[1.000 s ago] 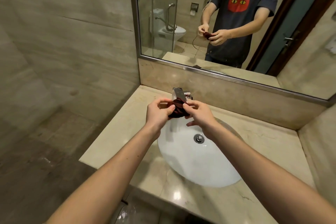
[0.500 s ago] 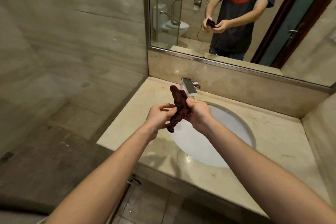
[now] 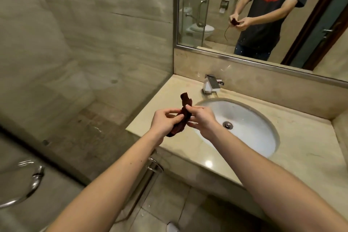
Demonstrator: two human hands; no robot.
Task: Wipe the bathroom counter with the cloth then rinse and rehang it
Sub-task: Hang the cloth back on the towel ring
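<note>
My view has swung left; left hand and right hand pinch twisted cloth; I'd wring over the basin.

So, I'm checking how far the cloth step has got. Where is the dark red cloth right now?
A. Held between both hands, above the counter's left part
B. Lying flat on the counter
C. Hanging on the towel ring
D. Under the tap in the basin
A: the cloth is bunched and pinched between the left hand and the right hand, off the counter and beside the basin.
</note>
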